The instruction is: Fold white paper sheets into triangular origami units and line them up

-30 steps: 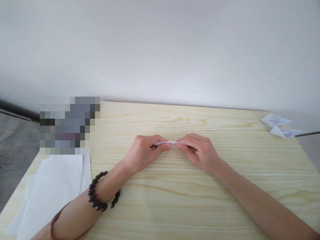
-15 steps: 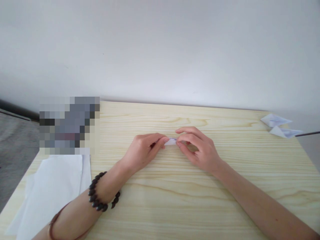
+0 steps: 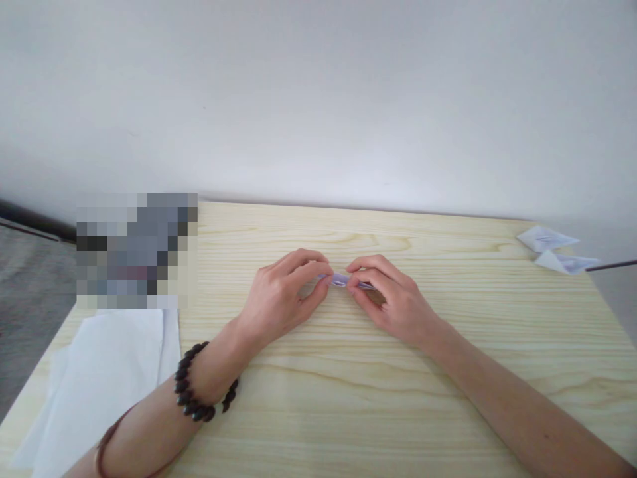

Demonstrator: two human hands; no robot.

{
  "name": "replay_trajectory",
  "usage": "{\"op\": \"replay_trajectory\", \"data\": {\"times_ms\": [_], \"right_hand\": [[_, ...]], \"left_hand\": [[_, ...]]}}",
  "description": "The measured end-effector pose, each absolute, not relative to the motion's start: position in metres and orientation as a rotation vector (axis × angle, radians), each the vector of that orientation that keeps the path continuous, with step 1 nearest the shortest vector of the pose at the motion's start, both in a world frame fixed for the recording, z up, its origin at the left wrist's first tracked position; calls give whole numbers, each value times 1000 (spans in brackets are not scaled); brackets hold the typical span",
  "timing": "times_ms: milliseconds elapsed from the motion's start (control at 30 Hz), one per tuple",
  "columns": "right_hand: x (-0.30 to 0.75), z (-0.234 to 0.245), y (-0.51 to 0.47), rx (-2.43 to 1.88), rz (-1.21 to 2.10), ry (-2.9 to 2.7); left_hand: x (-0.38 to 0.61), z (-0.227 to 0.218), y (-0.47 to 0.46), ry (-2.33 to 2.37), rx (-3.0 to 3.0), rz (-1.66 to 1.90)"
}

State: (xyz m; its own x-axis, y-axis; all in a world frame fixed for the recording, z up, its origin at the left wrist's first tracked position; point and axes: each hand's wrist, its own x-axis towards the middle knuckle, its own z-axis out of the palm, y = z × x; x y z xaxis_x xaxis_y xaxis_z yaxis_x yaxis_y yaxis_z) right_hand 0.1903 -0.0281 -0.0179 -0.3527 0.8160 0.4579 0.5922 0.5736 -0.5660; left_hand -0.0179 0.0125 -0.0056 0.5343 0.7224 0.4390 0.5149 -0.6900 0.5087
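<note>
A small folded piece of white paper [image 3: 340, 279] is held between my two hands, just above or on the middle of the wooden table [image 3: 318, 398]. My left hand [image 3: 284, 292] pinches its left end between thumb and index finger; a dark beaded bracelet circles that wrist. At the right end, my right hand [image 3: 391, 292] grips the paper with thumb and fingertips. Its middle part shows as a narrow strip with a slight opening along it, while both ends are partly covered by fingers.
Two folded paper boats [image 3: 550, 238] lie close together at the table's far right corner. White paper sheets [image 3: 109, 372] are stacked at the left, below a pixelated dark object [image 3: 154, 232]. A pale wall [image 3: 348, 99] rises behind the table.
My left fingers have shifted their grip, with the knuckles raised more. The paper has turned, showing a thinner strip with more of its right end visible. My right hand has barely moved.
</note>
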Motion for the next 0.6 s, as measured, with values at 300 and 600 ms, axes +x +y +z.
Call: {"op": "replay_trajectory", "data": {"times_ms": [300, 600], "right_hand": [[188, -15, -29, -1090, 347, -2120], [185, -15, -29, -1238, 233, -2121]], "left_hand": [[-15, -11, 14, 975, 2396, 886], [-11, -7, 7, 1015, 2524, 668]]}}
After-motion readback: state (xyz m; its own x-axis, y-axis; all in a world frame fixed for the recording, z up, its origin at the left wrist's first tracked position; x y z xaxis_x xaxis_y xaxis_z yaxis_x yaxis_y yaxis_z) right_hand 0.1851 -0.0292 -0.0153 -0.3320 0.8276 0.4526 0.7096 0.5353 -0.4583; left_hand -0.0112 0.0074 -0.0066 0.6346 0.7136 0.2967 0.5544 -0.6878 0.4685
